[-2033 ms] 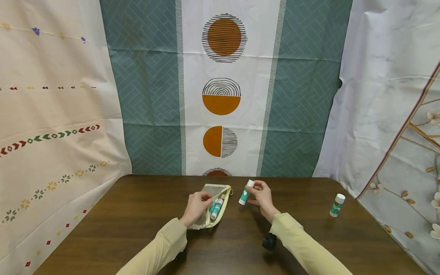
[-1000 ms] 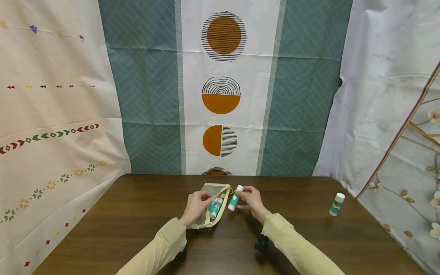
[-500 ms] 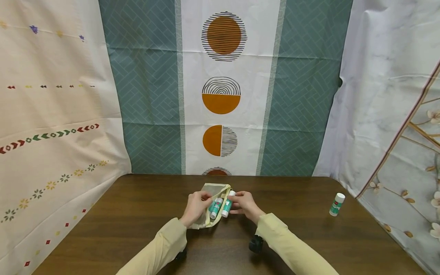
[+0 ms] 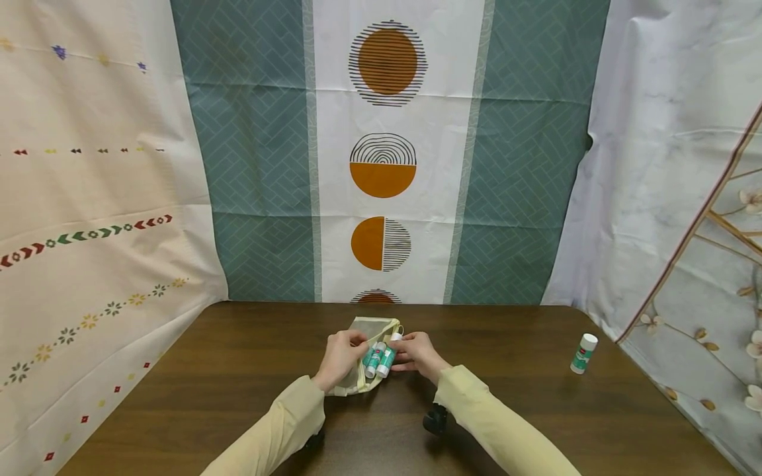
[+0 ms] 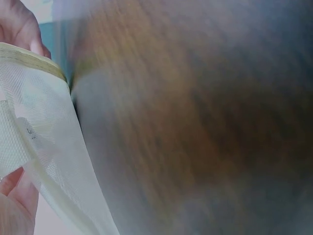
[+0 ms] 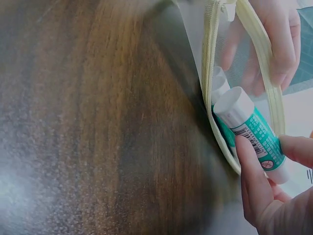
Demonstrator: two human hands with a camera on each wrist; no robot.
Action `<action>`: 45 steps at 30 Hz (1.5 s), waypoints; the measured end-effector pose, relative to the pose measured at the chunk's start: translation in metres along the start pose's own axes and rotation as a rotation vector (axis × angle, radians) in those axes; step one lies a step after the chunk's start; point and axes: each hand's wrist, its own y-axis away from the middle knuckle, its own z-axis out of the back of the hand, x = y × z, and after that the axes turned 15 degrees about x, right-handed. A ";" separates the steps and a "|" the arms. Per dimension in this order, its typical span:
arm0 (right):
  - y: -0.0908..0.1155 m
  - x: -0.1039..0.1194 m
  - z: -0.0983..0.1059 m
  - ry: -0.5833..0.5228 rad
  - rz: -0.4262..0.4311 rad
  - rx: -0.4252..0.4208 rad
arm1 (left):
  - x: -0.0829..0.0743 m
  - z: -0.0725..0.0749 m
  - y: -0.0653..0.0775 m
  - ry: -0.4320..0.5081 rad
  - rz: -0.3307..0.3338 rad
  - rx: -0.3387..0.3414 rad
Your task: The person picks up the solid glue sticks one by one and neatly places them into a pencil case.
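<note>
A pale yellow mesh zipper pouch [image 4: 374, 323] lies on the table with its zipped mouth spread. My left hand [image 4: 340, 357] pinches the near-left edge of that mouth and holds it up. My right hand [image 4: 419, 354] grips a green and white glue stick [image 6: 257, 134] between thumb and fingers, tilted, right at the pouch opening. Inside the pouch lie other glue sticks [image 4: 375, 360], partly covered by the held one in the right wrist view. In the left wrist view the mesh side [image 5: 44, 112] of the pouch fills the left part.
Another glue stick [image 4: 583, 354] stands upright toward the right end of the brown wooden table [image 4: 262, 410]. Patterned cloths [image 4: 256, 152] hang behind the table and along both sides.
My right hand has carried the glue stick leftward and slightly down, from beside the pouch to over its opening. My left hand has stayed on the pouch edge.
</note>
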 end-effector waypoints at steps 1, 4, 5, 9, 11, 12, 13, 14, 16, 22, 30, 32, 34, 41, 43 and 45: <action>0.000 0.000 -0.001 0.005 -0.003 0.000 | 0.001 0.000 0.000 -0.001 -0.002 0.000; 0.000 0.001 -0.002 0.020 -0.012 0.004 | 0.001 -0.001 -0.001 -0.004 -0.007 0.002; 0.000 0.001 -0.002 0.025 -0.014 0.006 | 0.001 -0.001 -0.001 -0.005 -0.008 0.003; -0.001 0.001 -0.003 0.054 -0.019 0.015 | 0.000 0.000 -0.001 -0.010 -0.012 0.000; -0.002 0.001 -0.004 0.071 -0.021 0.014 | 0.000 0.000 -0.001 -0.012 -0.016 -0.001; -0.002 0.001 -0.004 0.079 -0.023 0.013 | 0.000 0.000 -0.001 -0.013 -0.015 -0.001; -0.003 0.001 -0.004 0.088 -0.025 0.009 | -0.001 0.000 -0.001 -0.015 -0.013 -0.002; -0.003 0.001 -0.005 0.099 -0.030 0.002 | -0.001 0.000 -0.001 -0.016 -0.013 -0.002; -0.004 0.001 -0.006 0.122 -0.035 -0.011 | -0.001 -0.001 -0.001 -0.020 -0.008 -0.002; -0.007 -0.002 -0.010 0.178 -0.054 -0.042 | -0.001 -0.001 0.000 -0.033 -0.005 -0.003; -0.007 -0.005 -0.011 0.229 -0.045 -0.020 | -0.003 -0.001 0.000 -0.031 -0.009 -0.007; -0.007 -0.004 -0.011 0.231 -0.048 -0.011 | -0.004 0.000 0.000 -0.031 -0.010 -0.012; -0.006 -0.004 -0.011 0.236 -0.047 -0.004 | -0.005 0.000 -0.001 -0.030 -0.008 -0.017; -0.005 -0.002 -0.011 0.229 -0.056 0.020 | -0.007 0.001 -0.002 -0.031 0.010 -0.013; -0.005 -0.002 -0.012 0.229 -0.056 0.037 | -0.007 0.001 -0.002 -0.024 0.013 -0.009; -0.006 -0.001 -0.014 0.225 -0.060 0.047 | -0.007 0.002 -0.002 -0.022 0.012 -0.006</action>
